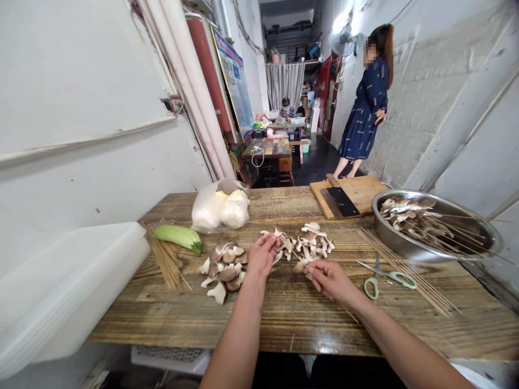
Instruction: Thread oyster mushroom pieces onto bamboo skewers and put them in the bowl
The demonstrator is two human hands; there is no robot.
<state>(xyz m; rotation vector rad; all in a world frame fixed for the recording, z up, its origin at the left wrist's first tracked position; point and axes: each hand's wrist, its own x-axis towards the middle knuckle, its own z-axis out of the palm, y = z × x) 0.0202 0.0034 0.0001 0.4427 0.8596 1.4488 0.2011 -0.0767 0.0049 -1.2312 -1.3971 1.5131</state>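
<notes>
My left hand (pixel 263 254) is closed, its fingertips pinching an oyster mushroom piece (pixel 279 231) near the upper end of a thin wooden skewer (pixel 293 253). Lower down that skewer, my right hand (pixel 330 280) grips it, its fingers against another mushroom piece (pixel 300 267); the skewer's tail sticks out below the palm. One heap of grey-brown oyster mushrooms (pixel 227 269) lies left of my left hand. Just beyond both hands is a second heap of mushrooms (pixel 318 242), partly covered by my fingers and the skewer.
Right: scissors (pixel 377 278), loose skewers (pixel 425 286) and a steel basin (pixel 478 237) of skewered mushrooms. Behind: a cleaver (pixel 344 200) on a cutting board (pixel 367 189). Left: a green squash (pixel 176 237), skewer bundle (pixel 164 265), plastic bag (pixel 206 208) and white tubs (pixel 77 286). A person (pixel 367 102) stands beyond.
</notes>
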